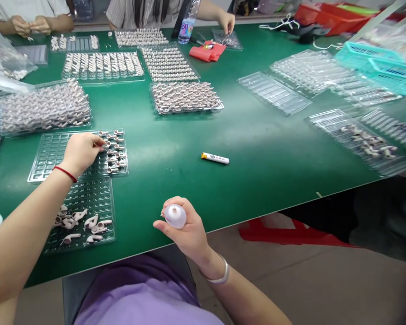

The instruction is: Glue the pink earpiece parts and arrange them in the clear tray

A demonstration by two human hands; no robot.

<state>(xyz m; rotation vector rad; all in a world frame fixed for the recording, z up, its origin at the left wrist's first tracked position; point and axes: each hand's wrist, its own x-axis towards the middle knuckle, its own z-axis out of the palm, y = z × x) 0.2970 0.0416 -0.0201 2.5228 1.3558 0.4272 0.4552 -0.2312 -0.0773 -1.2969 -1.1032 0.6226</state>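
My left hand (81, 152), a red band at its wrist, pinches a pale earbud shell at the filled columns of a clear compartment tray (49, 153). Its fingertips hide most of that shell. Upright rows of similar earbud shells (115, 151) fill the tray's right end. In front of it, partly under my left forearm, lies a second clear tray (87, 194) with several loose earbud shells (91, 221). My right hand (194, 232) is wrapped round a small white squeeze bottle (176, 219), its narrow tip facing me, over the table's front edge.
A white marker-like tube (215, 158) lies on the green table (162, 167). Filled trays (187, 97) stand farther back, and a stacked one (42, 106) at left. Clear trays (273, 92) and turquoise baskets (392, 72) are at right. Co-workers' hands (226, 21) work across the table.
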